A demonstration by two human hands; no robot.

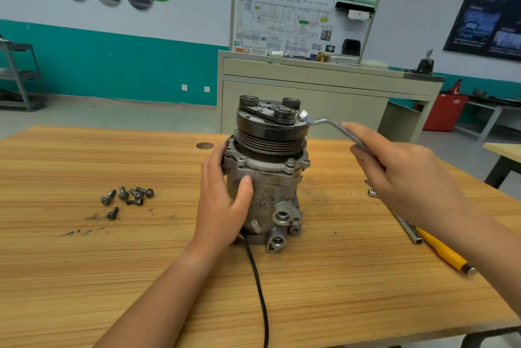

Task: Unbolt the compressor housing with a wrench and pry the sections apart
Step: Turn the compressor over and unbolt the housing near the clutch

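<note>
A grey metal compressor (267, 178) stands upright on the wooden table (84, 263), its black ribbed pulley and clutch plate on top. My left hand (225, 201) grips the housing's left side, thumb across the front. My right hand (394, 167) holds the handle of a bent silver wrench (324, 123) to the right of the pulley. The wrench head sits at the pulley's upper right edge. A bolt (290, 163) shows in the housing flange at the front right.
Several loose bolts (127, 197) lie on the table to the left. A metal rod (406, 226) and a yellow-handled tool (442, 252) lie at the right, partly under my right arm. A black cable (259, 291) runs from the compressor toward me. A cabinet stands behind.
</note>
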